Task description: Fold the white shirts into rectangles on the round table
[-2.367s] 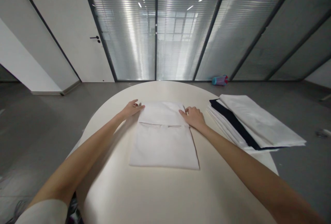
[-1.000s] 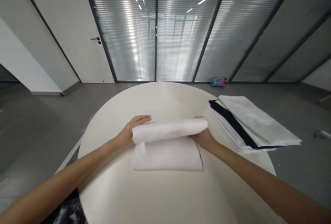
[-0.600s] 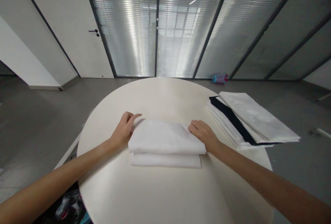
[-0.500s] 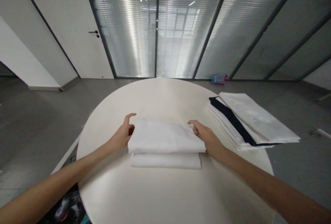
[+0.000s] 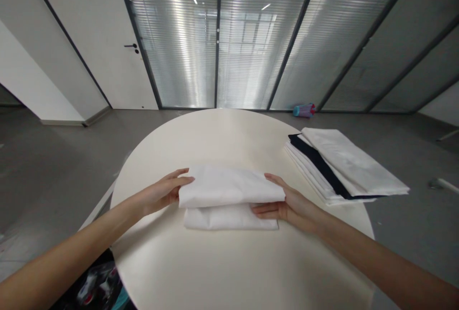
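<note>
A round white table (image 5: pixel 222 272) bears a stack of folded linens (image 5: pixel 344 164) at its right edge. At the centre lies a folded white cloth (image 5: pixel 229 197). The left hand (image 5: pixel 163 193) pinches its upper fold's left end, fingers half closed; the right hand (image 5: pixel 290 202) grips the right end, fingers slid between the layers.

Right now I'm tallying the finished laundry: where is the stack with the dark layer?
In the head view, the folded stack lies at the round table's far right edge, apart from the white cloth and beyond the right hand.
</note>
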A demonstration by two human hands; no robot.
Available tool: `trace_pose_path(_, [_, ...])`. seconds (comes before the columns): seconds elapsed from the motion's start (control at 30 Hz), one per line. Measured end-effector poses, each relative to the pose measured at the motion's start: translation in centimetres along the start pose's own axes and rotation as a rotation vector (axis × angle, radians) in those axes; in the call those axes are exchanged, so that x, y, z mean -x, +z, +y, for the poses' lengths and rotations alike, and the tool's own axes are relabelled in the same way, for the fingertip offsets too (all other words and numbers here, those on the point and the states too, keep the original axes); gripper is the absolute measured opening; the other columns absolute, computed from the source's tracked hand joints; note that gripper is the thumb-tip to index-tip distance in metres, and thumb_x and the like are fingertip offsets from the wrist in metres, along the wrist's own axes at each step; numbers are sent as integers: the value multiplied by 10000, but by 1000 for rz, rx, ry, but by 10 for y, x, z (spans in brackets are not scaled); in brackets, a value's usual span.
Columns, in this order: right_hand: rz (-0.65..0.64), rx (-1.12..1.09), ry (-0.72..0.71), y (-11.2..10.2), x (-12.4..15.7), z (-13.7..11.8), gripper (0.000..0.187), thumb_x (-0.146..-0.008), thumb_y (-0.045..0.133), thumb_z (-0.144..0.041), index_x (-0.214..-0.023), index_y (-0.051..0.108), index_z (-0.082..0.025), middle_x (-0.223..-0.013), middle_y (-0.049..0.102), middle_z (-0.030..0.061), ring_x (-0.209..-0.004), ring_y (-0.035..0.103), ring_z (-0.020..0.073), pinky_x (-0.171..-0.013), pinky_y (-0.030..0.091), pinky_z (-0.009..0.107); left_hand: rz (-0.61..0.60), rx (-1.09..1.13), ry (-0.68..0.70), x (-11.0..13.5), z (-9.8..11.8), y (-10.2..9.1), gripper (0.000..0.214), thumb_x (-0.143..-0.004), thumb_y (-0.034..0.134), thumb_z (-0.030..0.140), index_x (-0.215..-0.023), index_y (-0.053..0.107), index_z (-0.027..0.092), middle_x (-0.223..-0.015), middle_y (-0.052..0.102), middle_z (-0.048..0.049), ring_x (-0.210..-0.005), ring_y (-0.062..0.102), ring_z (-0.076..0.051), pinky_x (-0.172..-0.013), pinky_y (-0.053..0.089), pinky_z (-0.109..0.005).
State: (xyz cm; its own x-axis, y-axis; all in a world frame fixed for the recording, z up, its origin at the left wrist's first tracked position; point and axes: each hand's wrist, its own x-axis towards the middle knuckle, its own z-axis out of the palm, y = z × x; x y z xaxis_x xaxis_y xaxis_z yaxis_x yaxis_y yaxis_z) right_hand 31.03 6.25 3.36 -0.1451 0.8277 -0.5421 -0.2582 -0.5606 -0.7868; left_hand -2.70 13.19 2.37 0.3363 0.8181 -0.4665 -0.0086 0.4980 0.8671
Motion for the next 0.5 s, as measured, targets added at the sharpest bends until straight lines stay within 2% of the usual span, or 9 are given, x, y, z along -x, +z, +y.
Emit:
trace_pose_path(0.07, [6,-20,11,1,0,-2,554,-900,618,-463,-1347,316,-338,-1008,684,62,-772,751,292,-747,610,499,20,4,5,2,2,3,779,-718,832,347,-1406,475,262,-1156,656,-105,-950,653,-224,-752,544,-296])
trace_pose_path(0.17, [-4,-20,32,1,2,-10,626,-881,629,-495,-1385,285,-357,-1072,659,72,-820,746,320,-735,608,527,-11,-55,3,9,9,5,863,-736,816,339,-1479,380,361,-1099,646,-56,-764,626,-150,-627,511,-251])
trace_pose_path(0.23, [-35,24,26,2,4,-16,711,-851,681,-413,-1413,246,-396,-1139,629,65,-858,738,307,-750,608,543,-56,-107,-25,14,17,6,884,-760,795,333,-1506,327,409,-1017,644,-23,-611,553,-94,-515,438,-210])
trace_pose_path(0.3, [-53,71,4,3,7,-20,754,-808,713,-280,-1405,272,-411,-1184,594,48,-894,716,269,-762,613,538,-130,-159,-54,20,25,8,809,-797,767,346,-1500,369,385,-1002,650,-24,-559,509,-73,-478,394,-198])
trace_pose_path(0.33, [-58,88,-5,4,9,-21,742,-787,713,-227,-1386,313,-406,-1194,580,39,-905,698,247,-765,618,525,-175,-172,-50,22,28,9,729,-820,748,361,-1476,430,351,-1043,657,-40,-600,538,-83,-507,416,-202])
trace_pose_path(0.4, [-69,107,-19,6,11,-21,664,-764,704,-184,-1320,402,-386,-1193,563,20,-911,659,213,-763,623,483,-259,-155,3,27,29,13,552,-864,704,388,-1387,558,289,-1207,640,-74,-832,623,-144,-669,493,-228])
trace_pose_path(0.5, [-91,155,-30,4,12,-16,526,-784,712,-271,-1243,469,-356,-1152,566,5,-911,626,193,-733,603,388,-309,-95,110,33,18,22,453,-886,677,381,-1323,611,282,-1383,569,-68,-1149,581,-227,-912,489,-300])
